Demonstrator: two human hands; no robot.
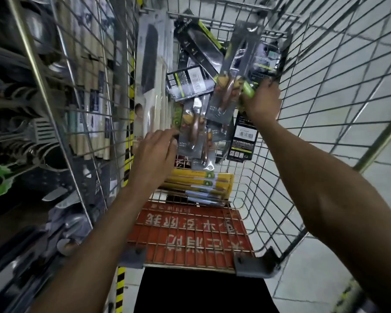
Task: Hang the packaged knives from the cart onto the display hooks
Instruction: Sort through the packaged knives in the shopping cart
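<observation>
both hands down in the wire cart (325, 86), gathering packaged knives for the hooks

the right hand (261, 99) has its grip closed around the lower ends of a fan of knife packs (233, 71) near the cart's far right corner. it holds them upright with the hanger tops pointing away, probably so they can slide straight onto a hook. the left hand (155, 152) has a wide grip, with straight fingers touching the edge of a brown-handled knife pack (193, 129) in the loose heap mid-cart, and seems about to draw it in. more stock waits: tall cleaver packs (150, 71) lean on the cart's left wall, and yellow packs (199, 184) lie at the near end by the red seat flap (190, 233). the display rack (20, 132) hangs just beyond the left wall.
</observation>
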